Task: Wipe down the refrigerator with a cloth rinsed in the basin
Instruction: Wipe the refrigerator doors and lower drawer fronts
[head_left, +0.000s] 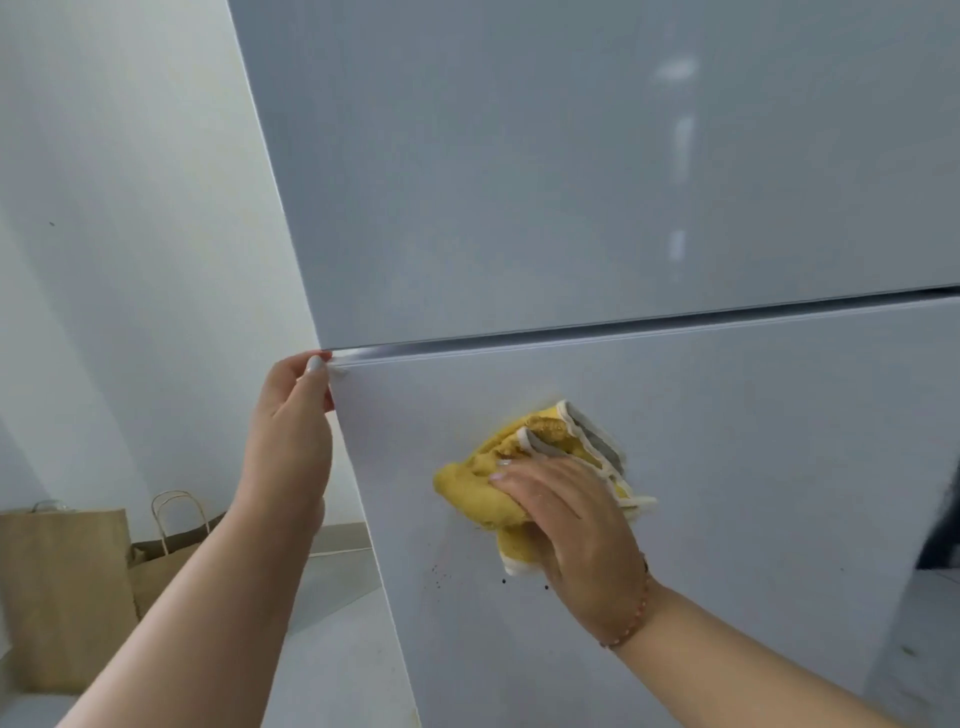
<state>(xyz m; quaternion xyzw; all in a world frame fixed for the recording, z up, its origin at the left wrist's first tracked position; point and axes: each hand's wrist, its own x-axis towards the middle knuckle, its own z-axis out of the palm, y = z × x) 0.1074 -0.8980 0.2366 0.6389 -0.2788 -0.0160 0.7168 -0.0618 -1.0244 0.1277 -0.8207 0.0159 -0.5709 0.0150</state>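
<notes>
A pale grey refrigerator (597, 182) fills most of the view, with an upper door and a lower door (753, 467) split by a dark gap. My left hand (291, 431) grips the top left corner of the lower door, thumb on its front edge. My right hand (571, 519) presses a crumpled yellow cloth (488, 493) with white trim flat against the lower door. A few small dark specks (503, 580) sit on the door just below the cloth. No basin is in view.
Two brown paper bags (67, 587) with handles stand on the floor at the lower left, against a white wall (114, 234). A dark opening (940, 540) shows past the refrigerator's right edge.
</notes>
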